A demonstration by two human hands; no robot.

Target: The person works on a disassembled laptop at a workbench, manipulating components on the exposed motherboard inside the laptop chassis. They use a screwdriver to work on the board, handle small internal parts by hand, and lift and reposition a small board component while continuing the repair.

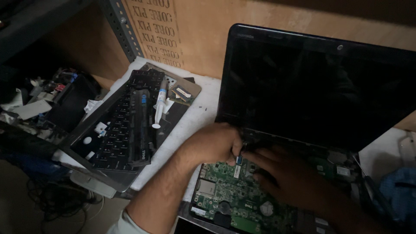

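Note:
An opened black laptop (316, 82) stands with its dark screen upright and its green motherboard (229, 195) bare. My left hand (214, 143) rests at the board's upper left edge near the hinge, fingers curled around a small blue-tipped part, apparently a connector (238, 159). My right hand (286, 177) lies over the middle of the board, fingertips meeting the left hand at that same part. Whether either hand actually grips it is hard to tell in the dim light.
To the left lies a removed keyboard (117, 125) on a palm-rest frame, with a long black battery (141, 130), a white syringe (160, 106) and a small circuit piece (182, 93). Clutter and cables fill the far left. A blue cloth (398, 190) sits at right.

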